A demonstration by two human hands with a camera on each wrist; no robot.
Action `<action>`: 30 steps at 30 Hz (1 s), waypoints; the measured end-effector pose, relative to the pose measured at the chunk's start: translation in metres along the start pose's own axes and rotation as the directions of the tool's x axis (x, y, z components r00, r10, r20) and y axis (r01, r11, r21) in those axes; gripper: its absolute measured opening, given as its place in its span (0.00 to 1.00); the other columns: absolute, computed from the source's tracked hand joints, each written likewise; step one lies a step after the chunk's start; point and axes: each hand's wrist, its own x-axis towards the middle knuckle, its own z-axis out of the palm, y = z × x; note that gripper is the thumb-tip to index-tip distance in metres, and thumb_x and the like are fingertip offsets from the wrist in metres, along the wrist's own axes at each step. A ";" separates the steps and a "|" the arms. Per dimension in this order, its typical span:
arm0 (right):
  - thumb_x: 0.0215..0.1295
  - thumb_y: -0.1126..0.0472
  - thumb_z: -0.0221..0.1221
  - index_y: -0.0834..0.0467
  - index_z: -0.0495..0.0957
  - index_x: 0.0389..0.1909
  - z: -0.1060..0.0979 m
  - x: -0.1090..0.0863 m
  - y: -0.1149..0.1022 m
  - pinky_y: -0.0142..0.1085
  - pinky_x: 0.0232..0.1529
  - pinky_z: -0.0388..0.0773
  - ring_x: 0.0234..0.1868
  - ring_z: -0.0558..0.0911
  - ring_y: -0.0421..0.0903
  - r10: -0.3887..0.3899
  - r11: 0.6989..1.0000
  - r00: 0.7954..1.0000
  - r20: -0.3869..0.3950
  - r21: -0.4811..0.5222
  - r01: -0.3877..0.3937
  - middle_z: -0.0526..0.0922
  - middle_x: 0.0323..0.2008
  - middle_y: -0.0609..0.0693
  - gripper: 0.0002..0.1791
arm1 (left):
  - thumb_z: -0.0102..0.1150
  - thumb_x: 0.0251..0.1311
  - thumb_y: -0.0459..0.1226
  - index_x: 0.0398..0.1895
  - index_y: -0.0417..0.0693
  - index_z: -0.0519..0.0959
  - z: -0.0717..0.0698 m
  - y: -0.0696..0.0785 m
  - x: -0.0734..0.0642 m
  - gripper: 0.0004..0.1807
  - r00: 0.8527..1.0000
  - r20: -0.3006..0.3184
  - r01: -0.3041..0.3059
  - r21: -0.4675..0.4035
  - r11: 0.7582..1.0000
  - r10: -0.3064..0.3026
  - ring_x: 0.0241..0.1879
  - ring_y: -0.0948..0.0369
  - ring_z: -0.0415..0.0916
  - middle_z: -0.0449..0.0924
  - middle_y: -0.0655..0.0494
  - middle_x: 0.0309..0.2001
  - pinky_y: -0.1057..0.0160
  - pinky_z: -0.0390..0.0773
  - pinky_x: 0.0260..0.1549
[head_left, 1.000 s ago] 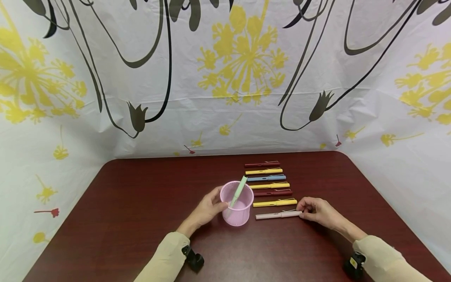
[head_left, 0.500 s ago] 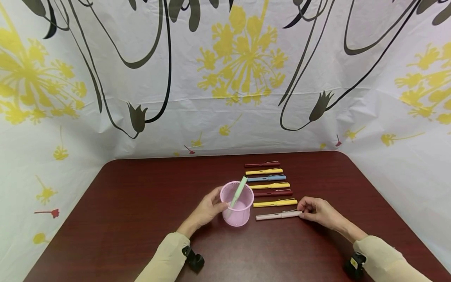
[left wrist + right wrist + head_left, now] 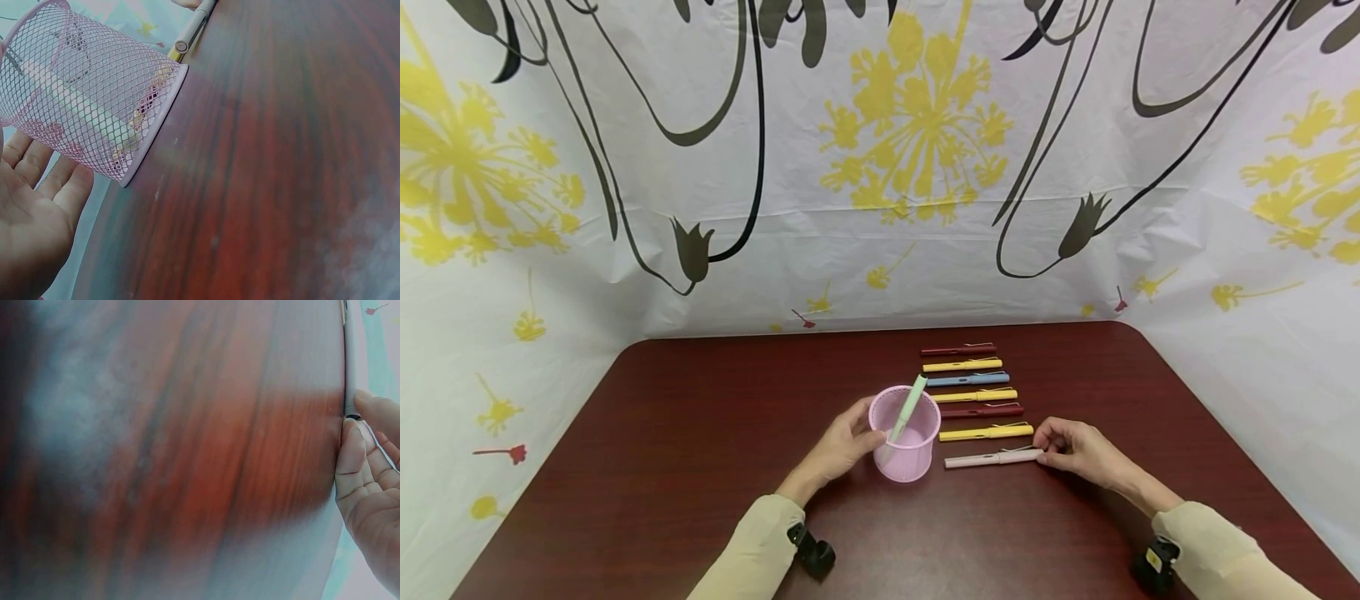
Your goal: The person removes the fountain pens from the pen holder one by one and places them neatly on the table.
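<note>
My left hand holds a pink mesh pen cup from its left side, the thumb at the front of the rim and the other fingers around the far side. One light green pen leans in the cup, its upper end sticking out past the rim. To the right of the cup lies a pale pinkish-grey pen, the nearest of a row. My right hand pinches that pen's right end between thumb and fingers. The right wrist view shows the pale pen with the thumb and fingertips at its end.
Behind the pale pen, several more lie parallel: a yellow pen, a dark red pen, a blue pen and others. All rest on the dark red-brown table. A patterned white cloth hangs behind the table's far edge.
</note>
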 end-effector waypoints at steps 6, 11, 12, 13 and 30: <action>0.55 0.67 0.65 0.60 0.74 0.33 0.000 0.000 0.000 0.27 0.25 0.75 0.27 0.75 0.33 -0.004 1.000 1.000 -0.006 -0.001 0.004 0.78 0.27 0.45 0.09 | 0.60 0.61 0.41 0.66 0.34 0.61 0.000 0.001 0.000 0.34 1.000 -0.002 0.002 0.005 1.000 -0.002 0.65 0.43 0.62 0.65 0.35 0.63 0.55 0.70 0.58; 0.55 0.66 0.66 0.61 0.74 0.34 0.000 0.000 0.000 0.27 0.26 0.76 0.28 0.75 0.33 0.007 1.000 1.000 -0.005 -0.008 -0.008 0.78 0.28 0.46 0.10 | 0.59 0.61 0.38 0.66 0.34 0.60 0.000 0.001 0.000 0.33 1.000 -0.002 0.012 0.003 1.000 -0.012 0.65 0.43 0.61 0.65 0.35 0.63 0.55 0.71 0.58; 0.55 0.66 0.66 0.61 0.74 0.34 0.000 0.000 0.000 0.27 0.26 0.76 0.28 0.75 0.33 0.011 1.000 1.000 -0.004 -0.009 -0.011 0.78 0.28 0.46 0.10 | 0.59 0.61 0.36 0.66 0.34 0.60 0.000 0.001 0.000 0.32 1.000 -0.002 0.015 0.004 1.000 -0.015 0.65 0.43 0.61 0.64 0.35 0.63 0.56 0.71 0.58; 0.55 0.66 0.66 0.61 0.74 0.35 0.000 0.000 0.000 0.27 0.26 0.76 0.28 0.75 0.33 0.015 1.000 1.000 -0.002 -0.008 -0.015 0.78 0.28 0.46 0.10 | 0.58 0.61 0.35 0.66 0.34 0.60 0.001 0.000 0.000 0.31 1.000 -0.004 0.018 0.005 1.000 -0.018 0.65 0.43 0.61 0.64 0.35 0.63 0.56 0.71 0.57; 0.58 0.64 0.63 0.64 0.73 0.41 -0.006 0.001 -0.004 0.30 0.23 0.76 0.27 0.75 0.36 0.105 0.994 0.994 0.014 0.008 -0.105 0.78 0.31 0.50 0.13 | 0.59 0.61 0.36 0.66 0.34 0.60 0.001 0.003 0.000 0.32 1.000 -0.004 0.009 -0.002 1.000 -0.009 0.65 0.43 0.60 0.64 0.35 0.64 0.54 0.71 0.58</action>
